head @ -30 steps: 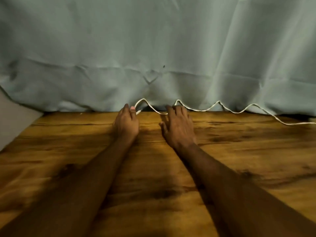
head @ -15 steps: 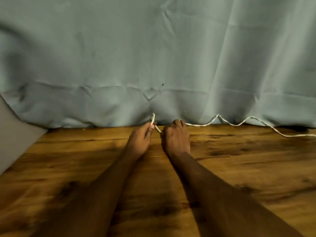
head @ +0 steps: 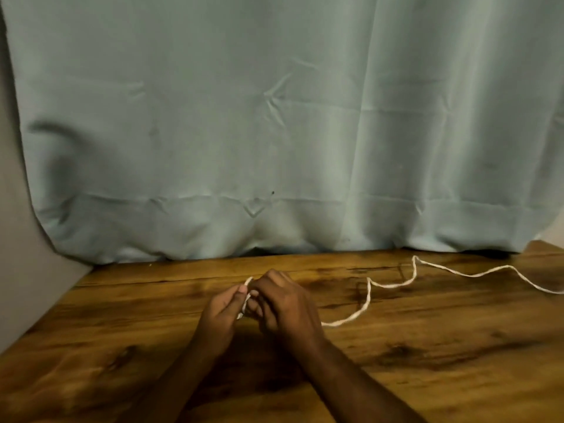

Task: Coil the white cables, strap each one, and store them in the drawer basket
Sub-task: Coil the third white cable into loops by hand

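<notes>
**Both hands on the cable end**

At lower centre of the frame, the left hand (head: pixel 220 315) pinches the end of the white cable (head: pixel 393 284) between thumb and fingers. Touching it, the right hand (head: pixel 285 303) curls round the same stretch. The cable snakes off rightward over the wooden table (head: pixel 122 346) to the right edge. Behind hangs a grey-green curtain (head: pixel 274 117). No writing is legible.
</notes>
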`<state>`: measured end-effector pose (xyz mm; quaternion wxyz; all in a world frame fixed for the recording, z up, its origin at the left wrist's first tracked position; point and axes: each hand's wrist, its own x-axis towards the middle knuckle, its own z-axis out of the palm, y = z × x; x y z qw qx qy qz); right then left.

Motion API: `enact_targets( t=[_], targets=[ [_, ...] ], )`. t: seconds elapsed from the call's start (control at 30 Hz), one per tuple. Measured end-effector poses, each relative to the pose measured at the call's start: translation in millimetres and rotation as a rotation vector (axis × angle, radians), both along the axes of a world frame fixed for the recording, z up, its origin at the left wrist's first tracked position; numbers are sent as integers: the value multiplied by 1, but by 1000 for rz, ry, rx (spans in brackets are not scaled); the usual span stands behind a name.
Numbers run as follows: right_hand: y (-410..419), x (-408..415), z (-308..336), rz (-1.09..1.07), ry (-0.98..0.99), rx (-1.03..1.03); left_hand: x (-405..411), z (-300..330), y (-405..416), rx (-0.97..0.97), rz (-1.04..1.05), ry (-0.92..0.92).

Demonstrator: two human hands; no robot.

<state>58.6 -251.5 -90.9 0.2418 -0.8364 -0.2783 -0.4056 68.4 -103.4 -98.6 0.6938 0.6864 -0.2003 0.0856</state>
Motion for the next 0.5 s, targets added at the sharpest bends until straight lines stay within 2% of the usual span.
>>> enact_targets(
  t=[0.07,0.2,0.37,0.5],
  targets=[
    [2,0,1,31,-34,44,-5,7,1,-90,-35,54],
    [-7,8,-2,52,12,212,-9,17,4,-77,-209,165],
    [-4,20,-1,191,323,510,-4,27,22,-251,-437,525],
    [-2,18,0,341,602,779,0,29,24,-260,-519,599]
  ],
)
